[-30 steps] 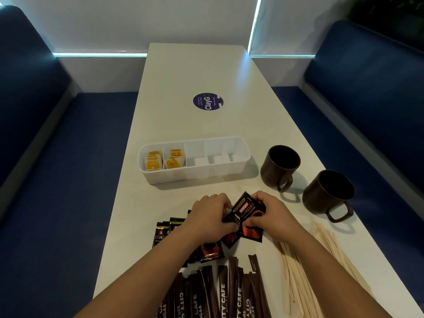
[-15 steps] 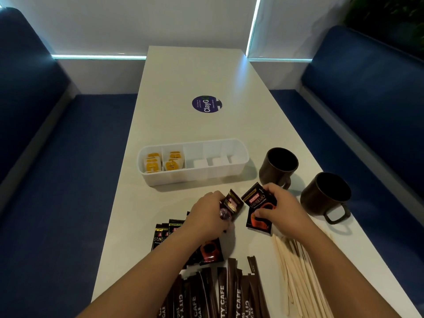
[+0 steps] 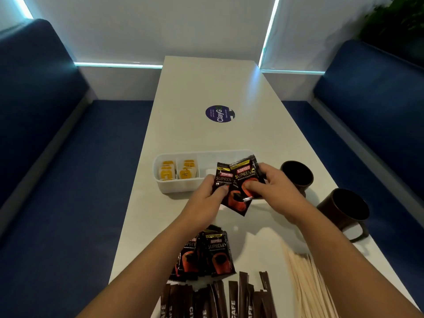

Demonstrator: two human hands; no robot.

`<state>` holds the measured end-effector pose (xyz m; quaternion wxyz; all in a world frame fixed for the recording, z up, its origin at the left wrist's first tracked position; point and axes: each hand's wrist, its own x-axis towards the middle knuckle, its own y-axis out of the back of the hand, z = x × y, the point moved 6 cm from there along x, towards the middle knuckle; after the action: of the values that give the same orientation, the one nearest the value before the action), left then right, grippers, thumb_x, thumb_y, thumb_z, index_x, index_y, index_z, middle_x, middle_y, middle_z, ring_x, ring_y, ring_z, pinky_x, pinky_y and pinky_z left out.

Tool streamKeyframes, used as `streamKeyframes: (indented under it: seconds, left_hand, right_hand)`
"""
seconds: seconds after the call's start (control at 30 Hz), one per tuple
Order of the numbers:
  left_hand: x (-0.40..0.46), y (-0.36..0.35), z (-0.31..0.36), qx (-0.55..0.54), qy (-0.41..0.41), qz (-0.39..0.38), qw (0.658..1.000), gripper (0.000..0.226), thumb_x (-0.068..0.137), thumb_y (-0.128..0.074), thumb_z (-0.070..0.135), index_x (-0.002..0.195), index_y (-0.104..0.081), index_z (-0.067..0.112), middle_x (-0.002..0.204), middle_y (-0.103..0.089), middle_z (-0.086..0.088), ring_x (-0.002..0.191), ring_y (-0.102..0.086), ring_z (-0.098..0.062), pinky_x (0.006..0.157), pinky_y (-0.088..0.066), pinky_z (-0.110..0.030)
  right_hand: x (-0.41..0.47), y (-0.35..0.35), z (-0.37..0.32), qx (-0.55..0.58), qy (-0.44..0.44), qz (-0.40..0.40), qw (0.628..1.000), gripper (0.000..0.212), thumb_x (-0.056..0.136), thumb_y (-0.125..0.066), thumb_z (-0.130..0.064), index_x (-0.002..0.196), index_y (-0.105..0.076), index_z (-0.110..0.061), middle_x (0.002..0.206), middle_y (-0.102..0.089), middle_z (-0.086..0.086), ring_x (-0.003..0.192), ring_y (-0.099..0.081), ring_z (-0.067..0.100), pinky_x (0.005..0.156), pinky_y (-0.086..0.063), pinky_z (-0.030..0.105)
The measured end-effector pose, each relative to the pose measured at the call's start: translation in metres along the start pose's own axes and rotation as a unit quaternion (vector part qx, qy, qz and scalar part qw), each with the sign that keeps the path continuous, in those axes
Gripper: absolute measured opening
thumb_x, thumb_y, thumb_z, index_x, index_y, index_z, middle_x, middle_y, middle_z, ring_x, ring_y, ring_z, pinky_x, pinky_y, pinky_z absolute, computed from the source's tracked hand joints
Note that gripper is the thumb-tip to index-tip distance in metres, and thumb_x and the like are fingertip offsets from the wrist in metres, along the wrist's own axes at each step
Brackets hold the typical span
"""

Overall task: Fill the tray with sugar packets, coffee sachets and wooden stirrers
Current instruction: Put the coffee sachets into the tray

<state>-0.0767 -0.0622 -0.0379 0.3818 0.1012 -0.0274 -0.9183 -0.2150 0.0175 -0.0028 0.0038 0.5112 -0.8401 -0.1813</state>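
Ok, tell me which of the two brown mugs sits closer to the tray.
The far mug, just right of the tray and partly behind the right hand. The other mug stands nearer the table's right edge, handle toward the camera.

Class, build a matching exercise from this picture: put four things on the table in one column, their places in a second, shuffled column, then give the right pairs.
Things
1. yellow-and-white sugar packets
2. two black-and-red Kopiko coffee sachets
3. pale wooden stirrers
4. two dark brown mugs

Places
A. loose pile at the near right of the table
B. left compartments of the white plastic tray
C. right of the tray
D. held by both hands, in front of the tray

Pairs: 1-B, 2-D, 3-A, 4-C
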Motion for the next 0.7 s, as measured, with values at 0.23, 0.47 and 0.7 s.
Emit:
streamKeyframes:
  seconds: [0.23,0.47,0.7]
  left_hand:
    - [0.014,0.034,0.012,0.051,-0.032,0.056,0.997,0.019,0.094,-0.060,0.018,0.112,-0.054,0.022,0.101,-0.068,0.002,0.090,-0.063,-0.013,0.079,-0.052,-0.034]
    - [0.027,0.082,0.017,0.051,-0.033,0.198,0.978,0.013,0.096,-0.056,0.018,0.109,-0.054,0.020,0.097,-0.064,0.009,0.090,-0.063,-0.013,0.077,-0.053,-0.034]
    - [0.038,0.109,0.006,0.042,-0.008,0.249,0.968,0.013,0.097,-0.056,0.021,0.110,-0.053,0.020,0.102,-0.066,0.003,0.093,-0.066,-0.019,0.076,-0.053,-0.034]
  right_hand:
    - [0.036,-0.024,-0.033,0.036,0.036,-0.003,0.999,0.019,0.097,-0.052,-0.009,0.112,-0.061,-0.016,0.100,-0.070,0.001,0.088,-0.069,0.012,0.074,-0.058,0.024]
    - [0.078,-0.021,-0.058,0.020,0.060,0.078,0.995,0.022,0.098,-0.049,-0.014,0.092,-0.070,-0.016,0.084,-0.072,0.000,0.077,-0.068,0.010,0.076,-0.051,0.021]
    - [0.123,-0.030,-0.060,-0.185,0.046,0.043,0.981,0.016,0.086,-0.063,-0.014,0.098,-0.070,-0.005,0.082,-0.065,0.006,0.074,-0.058,0.019,0.070,-0.049,0.035]
